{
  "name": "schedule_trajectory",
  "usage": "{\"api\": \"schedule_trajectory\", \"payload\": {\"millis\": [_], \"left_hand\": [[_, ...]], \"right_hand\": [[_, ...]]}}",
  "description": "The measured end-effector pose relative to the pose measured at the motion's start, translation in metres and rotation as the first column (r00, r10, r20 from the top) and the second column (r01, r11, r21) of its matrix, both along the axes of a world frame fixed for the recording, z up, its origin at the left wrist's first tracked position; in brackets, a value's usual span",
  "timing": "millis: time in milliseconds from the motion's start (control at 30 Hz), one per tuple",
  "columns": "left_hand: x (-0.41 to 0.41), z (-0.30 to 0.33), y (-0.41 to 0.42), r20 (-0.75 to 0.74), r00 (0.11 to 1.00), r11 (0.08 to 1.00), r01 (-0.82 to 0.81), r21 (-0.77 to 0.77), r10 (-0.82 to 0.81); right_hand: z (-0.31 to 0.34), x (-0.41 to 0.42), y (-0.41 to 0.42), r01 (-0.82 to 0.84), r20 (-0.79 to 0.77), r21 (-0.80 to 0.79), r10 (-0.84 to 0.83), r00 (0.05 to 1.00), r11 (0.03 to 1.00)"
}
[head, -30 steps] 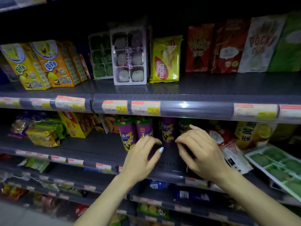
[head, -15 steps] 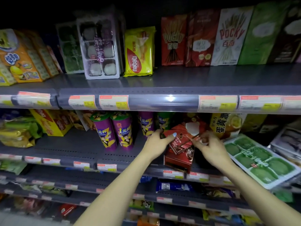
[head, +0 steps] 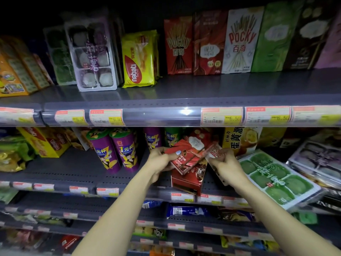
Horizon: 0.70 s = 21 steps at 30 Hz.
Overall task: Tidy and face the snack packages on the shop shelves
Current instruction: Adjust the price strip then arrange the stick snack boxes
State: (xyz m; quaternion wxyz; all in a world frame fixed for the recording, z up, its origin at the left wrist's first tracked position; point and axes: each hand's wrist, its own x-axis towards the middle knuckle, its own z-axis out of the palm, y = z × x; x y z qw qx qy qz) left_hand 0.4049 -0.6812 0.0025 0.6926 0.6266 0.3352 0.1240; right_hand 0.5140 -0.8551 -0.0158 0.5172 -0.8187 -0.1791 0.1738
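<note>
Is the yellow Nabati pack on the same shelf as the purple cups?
No, the Nabati pack stands on the shelf above, while the purple cups stand one shelf lower.

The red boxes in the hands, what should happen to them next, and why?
Probably lift them up to the top shelf and stand them by the upright Pocky boxes. The left hand and right hand grip a tilted bunch of red boxes; one shows Pocky lettering, and they sit among purple chip cups and a green mochi tray, seemingly out of place.
</note>
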Motion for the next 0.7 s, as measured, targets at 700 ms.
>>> {"api": "schedule_trajectory", "payload": {"millis": [700], "left_hand": [[-0.027, -0.012, 0.004, 0.06, 0.994, 0.984, 0.101, -0.143, -0.093]], "right_hand": [[0.0, 0.025, -0.014, -0.116, 0.065, -0.363, 0.15, 0.987, 0.925]]}}
